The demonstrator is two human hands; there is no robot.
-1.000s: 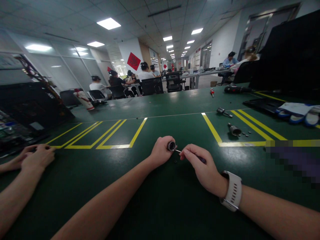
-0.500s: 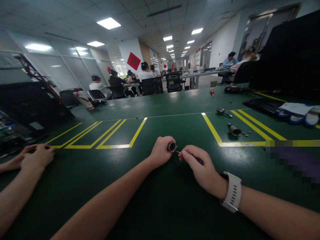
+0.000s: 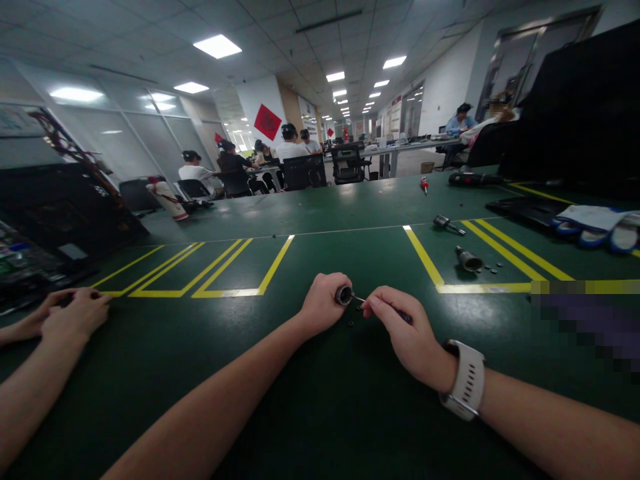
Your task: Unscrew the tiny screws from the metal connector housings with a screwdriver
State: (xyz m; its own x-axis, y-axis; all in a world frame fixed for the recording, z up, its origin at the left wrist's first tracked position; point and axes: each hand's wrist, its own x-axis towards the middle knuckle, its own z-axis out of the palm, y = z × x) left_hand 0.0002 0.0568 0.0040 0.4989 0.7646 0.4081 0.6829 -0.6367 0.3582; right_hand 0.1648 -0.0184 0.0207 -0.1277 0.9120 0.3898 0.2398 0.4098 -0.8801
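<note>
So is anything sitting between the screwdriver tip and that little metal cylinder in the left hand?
Nothing visible. The left hand grips the metal cylinder, and the screwdriver in the right hand already reaches its open end. Tiny dark screws lie on the mat below, clear of the path.

Room was evenly lit by ceiling panels (image 3: 217, 46), moderately bright. Green counter (image 3: 320, 220) showed soft glare at its far half, dimmer near the camera. Shadows under the arms were faint. Strong wide-angle bending at the edges; a pixelated patch (image 3: 590, 320) sat at right. Focus was fairly sharp.
</note>
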